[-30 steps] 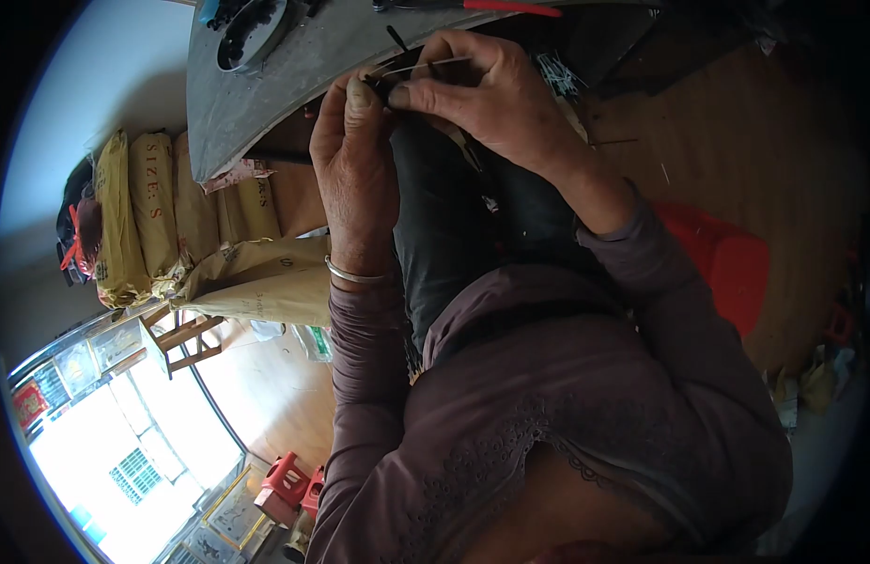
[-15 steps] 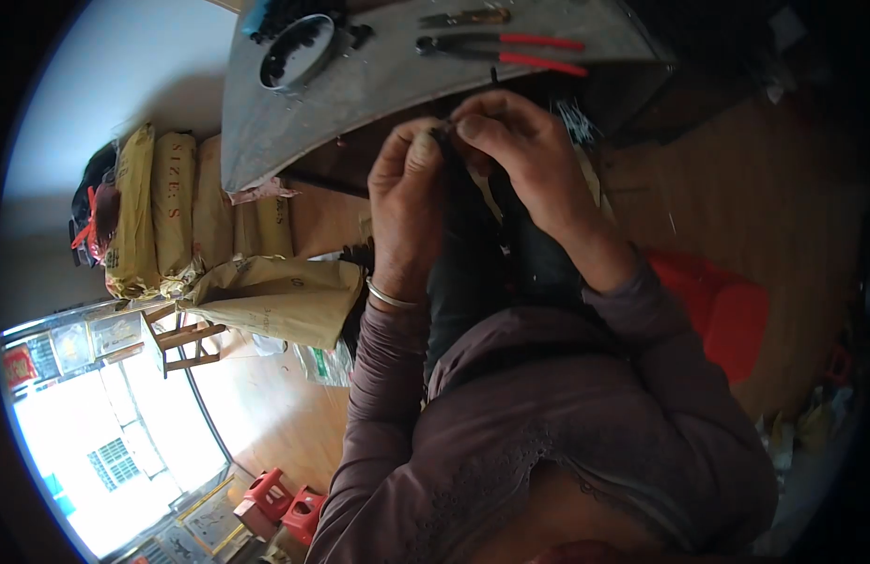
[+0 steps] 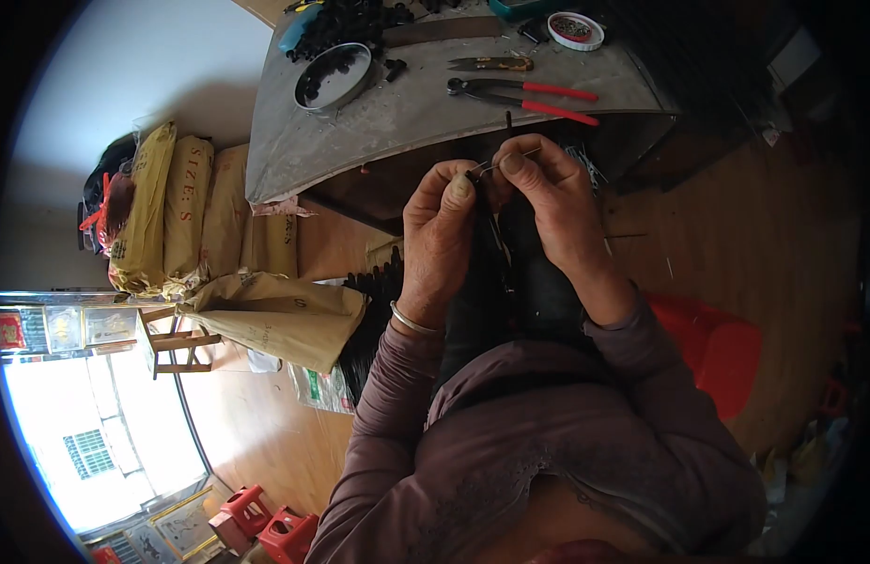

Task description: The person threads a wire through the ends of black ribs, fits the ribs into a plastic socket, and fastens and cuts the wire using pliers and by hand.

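Note:
Above my lap, my left hand (image 3: 442,226) is closed in a pinch on a small dark piece (image 3: 473,177), mostly covered by thumb and forefinger. My right hand (image 3: 550,202) faces it, thumb pressed to forefinger on a thin pale wire (image 3: 487,168). That wire runs toward the dark piece; whether it enters it I cannot tell. A short dark rod end (image 3: 508,120) sticks up just beyond the right fingers. On the table ahead lie red-handled pincers (image 3: 524,97) and a knife-like tool (image 3: 491,64).
The grey table (image 3: 397,117) bears a round dish (image 3: 334,77) with black parts, a heap of black pieces (image 3: 346,33) and a white-rimmed lid (image 3: 576,31) of small bits. Sacks (image 3: 186,202) stand left, a red stool (image 3: 707,352) right. Thin pale wires (image 3: 590,167) lie beyond my right hand.
The camera view has shifted, bringing more of the tabletop into sight. My hands have drawn slightly apart, and the thin wire between them now shows.

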Demonstrator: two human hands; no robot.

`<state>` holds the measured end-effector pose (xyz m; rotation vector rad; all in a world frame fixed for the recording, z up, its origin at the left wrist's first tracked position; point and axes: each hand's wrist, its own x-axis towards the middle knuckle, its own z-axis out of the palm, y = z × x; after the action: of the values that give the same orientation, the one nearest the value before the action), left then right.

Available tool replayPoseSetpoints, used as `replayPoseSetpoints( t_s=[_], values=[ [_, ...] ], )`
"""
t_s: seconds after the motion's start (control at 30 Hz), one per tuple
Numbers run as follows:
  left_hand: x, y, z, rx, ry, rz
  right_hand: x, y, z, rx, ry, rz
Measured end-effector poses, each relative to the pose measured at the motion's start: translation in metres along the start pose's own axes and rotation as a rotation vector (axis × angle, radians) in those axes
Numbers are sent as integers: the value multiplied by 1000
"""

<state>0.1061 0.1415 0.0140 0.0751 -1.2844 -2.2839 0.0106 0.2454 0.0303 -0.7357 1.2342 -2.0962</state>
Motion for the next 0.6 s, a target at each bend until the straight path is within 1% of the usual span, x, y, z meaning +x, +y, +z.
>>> replayPoseSetpoints(
  t_s=[0.03,0.1,0.17,0.23,0.3,0.43,0.47,0.53,0.6],
  values=[
    [-1,2,3,1,-1,2,-1,-1,0,5,-12,-2],
    [-3,5,9,23,125,-16,-3,1,-2,21,-16,-8],
    [-3,6,10,51,128,-11,-6,1,-3,35,-19,-14],
    [-2,5,12,78,132,-6,-11,0,-2,27,49,-42],
    [-2,4,14,122,187,15,-12,-2,-3,21,35,-56],
    [1,3,24,76,170,58,-11,-5,-7,-12,43,-57],
    [1,3,25,115,167,73,-11,-4,-8,-13,44,-58],
    [1,2,27,154,164,89,-9,2,-11,193,19,-27],
    [3,1,28,75,222,65,-8,2,-10,187,27,-12]
  ],
)
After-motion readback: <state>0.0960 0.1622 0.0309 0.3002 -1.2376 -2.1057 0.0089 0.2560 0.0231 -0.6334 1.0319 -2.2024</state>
